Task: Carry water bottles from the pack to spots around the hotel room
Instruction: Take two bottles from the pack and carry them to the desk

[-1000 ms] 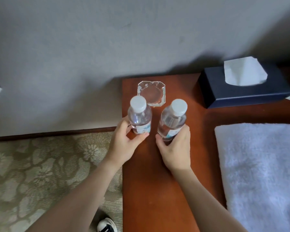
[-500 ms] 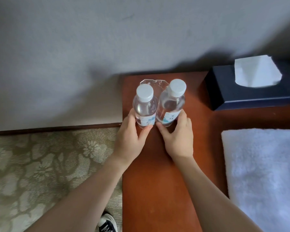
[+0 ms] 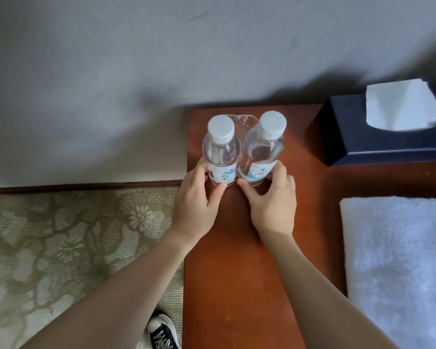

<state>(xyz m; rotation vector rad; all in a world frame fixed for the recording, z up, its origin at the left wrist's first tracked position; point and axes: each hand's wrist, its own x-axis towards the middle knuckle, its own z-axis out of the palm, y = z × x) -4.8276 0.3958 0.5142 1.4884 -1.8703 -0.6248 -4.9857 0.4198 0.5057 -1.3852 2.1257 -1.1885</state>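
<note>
Standing two water bottles side by side at the back of a wooden table [image 3: 237,273], one in each hand.

Largest in view is the grey wall [image 3: 161,59], then the floral carpet [image 3: 61,248] to the left of the reddish-brown table. A white towel [image 3: 398,260] lies on the table's right side, and a dark blue tissue box [image 3: 378,147] with a white tissue sticking up sits at the back right. The left hand [image 3: 196,205] grips the left bottle [image 3: 220,152] low around its label, thumb in front; the right hand [image 3: 272,205] holds the right bottle [image 3: 262,149] the same way. Both bottles are upright, white-capped, touching or nearly so. A clear glass ashtray [image 3: 244,120] shows just behind them. A black sneaker [image 3: 163,333] is on the carpet by the table edge.
</note>
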